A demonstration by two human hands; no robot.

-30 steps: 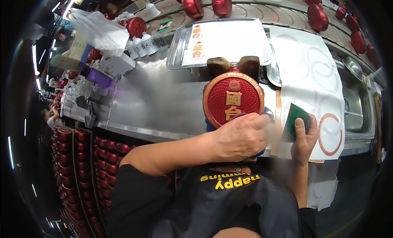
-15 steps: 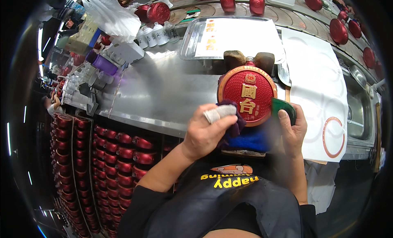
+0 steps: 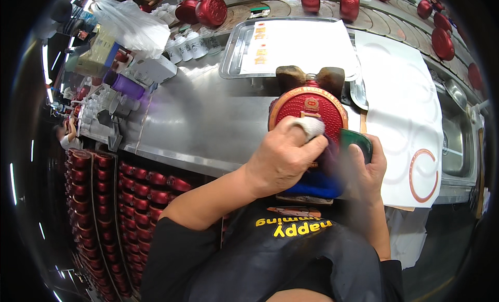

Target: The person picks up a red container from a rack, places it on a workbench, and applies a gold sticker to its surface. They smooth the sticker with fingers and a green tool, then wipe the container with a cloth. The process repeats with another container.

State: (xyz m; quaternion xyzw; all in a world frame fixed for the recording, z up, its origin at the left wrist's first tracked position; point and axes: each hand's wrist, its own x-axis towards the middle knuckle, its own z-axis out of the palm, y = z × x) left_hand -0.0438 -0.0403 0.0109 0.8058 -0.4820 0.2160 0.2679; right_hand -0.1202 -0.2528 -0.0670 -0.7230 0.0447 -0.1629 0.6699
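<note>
The left hand (image 3: 283, 159) is pressing on the face of the round red bottle (image 3: 307, 110), fingers curled closed around a white cloth (image 3: 311, 127) wrapped over a fingertip. The bottle is standing at the near edge of the steel table (image 3: 197, 120), a blue cloth (image 3: 317, 185) under its base. The right hand (image 3: 368, 169) is sitting just beside it, fingers gripping a dark green card (image 3: 357, 142). Behind, a metal tray (image 3: 236, 52) is holding a white sheet (image 3: 304, 42); red jars (image 3: 210, 10) are lining the back.

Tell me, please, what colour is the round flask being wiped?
The round flask is red with a gold-coloured rim, seen in the head view.
</note>
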